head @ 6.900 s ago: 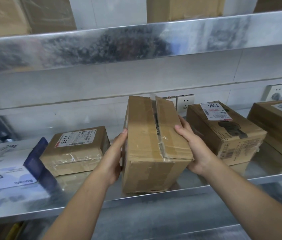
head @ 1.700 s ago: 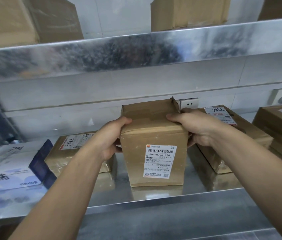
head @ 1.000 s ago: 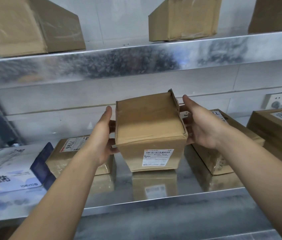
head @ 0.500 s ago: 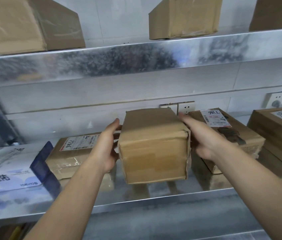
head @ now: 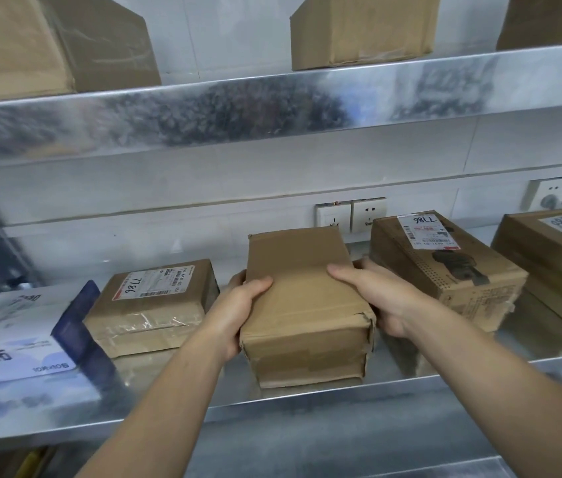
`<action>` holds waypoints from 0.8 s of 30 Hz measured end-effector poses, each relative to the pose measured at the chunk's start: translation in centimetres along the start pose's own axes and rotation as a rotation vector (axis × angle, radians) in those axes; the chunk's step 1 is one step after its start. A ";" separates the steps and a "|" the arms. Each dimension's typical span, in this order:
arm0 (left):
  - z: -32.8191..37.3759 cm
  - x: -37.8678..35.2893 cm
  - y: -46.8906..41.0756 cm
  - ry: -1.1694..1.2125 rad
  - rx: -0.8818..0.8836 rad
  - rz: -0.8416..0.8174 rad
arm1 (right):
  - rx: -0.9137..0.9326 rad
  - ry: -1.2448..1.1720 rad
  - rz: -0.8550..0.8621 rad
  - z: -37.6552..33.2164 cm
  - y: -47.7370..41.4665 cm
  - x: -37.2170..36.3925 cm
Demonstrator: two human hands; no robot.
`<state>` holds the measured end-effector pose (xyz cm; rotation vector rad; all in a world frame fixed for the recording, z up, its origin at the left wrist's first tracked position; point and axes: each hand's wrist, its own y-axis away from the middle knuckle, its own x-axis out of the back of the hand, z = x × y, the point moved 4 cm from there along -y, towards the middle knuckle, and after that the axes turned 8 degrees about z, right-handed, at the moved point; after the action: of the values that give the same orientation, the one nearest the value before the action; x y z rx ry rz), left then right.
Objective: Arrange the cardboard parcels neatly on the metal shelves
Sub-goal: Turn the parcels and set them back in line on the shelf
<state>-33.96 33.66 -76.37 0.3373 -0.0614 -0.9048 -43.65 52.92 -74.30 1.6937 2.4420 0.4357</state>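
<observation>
Both hands grip a plain cardboard parcel on the metal shelf.

The left hand [head: 238, 305] and right hand [head: 376, 294] clasp opposite sides of the parcel [head: 303, 305], thumbs curled over its top. It sits near the front edge of the shelf [head: 307, 401], between a labelled parcel [head: 155, 305] on its left and a printed carton [head: 445, 267] on its right.

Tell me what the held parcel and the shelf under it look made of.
The held parcel looks like brown cardboard, matte, with creased flaps and a crushed corner. The shelf looks like metal, perhaps steel or aluminium: shiny, with blurred reflections.
</observation>
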 end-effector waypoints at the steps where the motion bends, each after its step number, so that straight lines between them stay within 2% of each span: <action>1: 0.0 0.0 0.0 -0.006 -0.003 -0.002 | -0.004 0.001 -0.002 0.1 0.0 0.0; 24: -0.3 -0.5 -2.4 -0.083 0.018 -0.030 | 0.021 0.053 0.002 1.5 -2.7 0.2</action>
<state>-36.01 32.75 -77.39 0.3185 -0.1415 -0.9479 -45.72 52.48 -76.50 1.7146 2.4905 0.4624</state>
